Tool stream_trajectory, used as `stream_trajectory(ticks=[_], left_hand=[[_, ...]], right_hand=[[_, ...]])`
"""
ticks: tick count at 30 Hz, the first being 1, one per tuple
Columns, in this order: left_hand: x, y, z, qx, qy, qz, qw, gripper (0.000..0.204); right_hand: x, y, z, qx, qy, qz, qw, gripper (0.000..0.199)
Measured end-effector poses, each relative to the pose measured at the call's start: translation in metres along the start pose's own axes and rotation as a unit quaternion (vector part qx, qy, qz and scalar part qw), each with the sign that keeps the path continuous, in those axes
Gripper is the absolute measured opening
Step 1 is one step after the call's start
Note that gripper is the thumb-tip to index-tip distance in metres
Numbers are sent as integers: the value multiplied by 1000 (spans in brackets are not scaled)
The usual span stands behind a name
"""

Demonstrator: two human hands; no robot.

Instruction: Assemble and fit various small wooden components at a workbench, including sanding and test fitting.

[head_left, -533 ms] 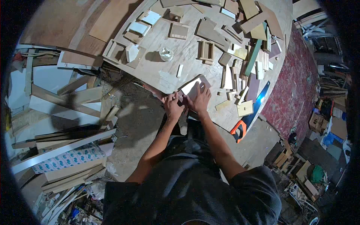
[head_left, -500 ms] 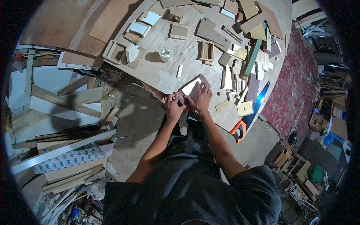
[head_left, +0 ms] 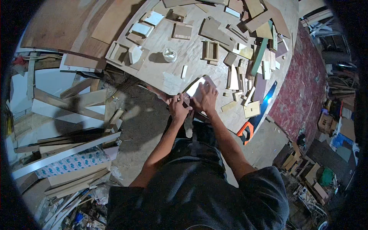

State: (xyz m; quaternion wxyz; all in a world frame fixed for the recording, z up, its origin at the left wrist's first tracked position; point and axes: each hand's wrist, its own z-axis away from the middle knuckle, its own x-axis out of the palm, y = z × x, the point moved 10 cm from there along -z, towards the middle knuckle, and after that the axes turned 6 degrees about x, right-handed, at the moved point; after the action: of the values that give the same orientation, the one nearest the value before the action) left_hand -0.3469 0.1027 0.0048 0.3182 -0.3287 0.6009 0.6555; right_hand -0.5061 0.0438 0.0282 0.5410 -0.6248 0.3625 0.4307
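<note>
A small box-like wooden piece with a pale, shiny top lies at the near edge of the workbench, directly before me. My left hand is closed at its near left edge, fingers bent and pressed together; its underside is hidden. My right hand rests on the top with fingers spread and the thumb toward the left hand. Just beyond lies a short white strip, and farther left stands a clear glass jar with whitish contents.
A handsaw with an orange and black handle lies along the bench's right edge. Several wood offcuts and a small open wooden frame cover the workbench. Stacked boards stand on the left floor.
My right hand has slid slightly farther onto the piece, its fingers lying flatter. The left hand stays at the near left edge. The whole view has shifted a little.
</note>
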Motion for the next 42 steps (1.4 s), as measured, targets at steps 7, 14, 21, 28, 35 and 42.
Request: stream_trajectory(ticks=[7, 14, 21, 28, 35, 42], left_hand=[[7, -5, -1, -24, -30, -24, 999, 87], [2, -1, -4, -27, -39, -39, 998, 87], [-1, 3, -4, -22, -30, -55, 998, 84], [0, -8, -1, -6, -14, -25, 1000, 85], [-4, -10, 0, -12, 11, -50, 999, 89], [-19, -1, 3, -22, 59, 52, 997, 86]], right_hand=[[-15, 16, -6, 106, 76, -8, 991, 88], [-9, 26, -13, 93, 38, 4, 995, 92], [-17, 33, -13, 108, 43, -7, 993, 91], [-10, 4, -4, 29, 1, 27, 999, 86], [0, -2, 5, 93, -33, 35, 995, 87], [-5, 14, 1, 161, 14, 39, 986, 90]])
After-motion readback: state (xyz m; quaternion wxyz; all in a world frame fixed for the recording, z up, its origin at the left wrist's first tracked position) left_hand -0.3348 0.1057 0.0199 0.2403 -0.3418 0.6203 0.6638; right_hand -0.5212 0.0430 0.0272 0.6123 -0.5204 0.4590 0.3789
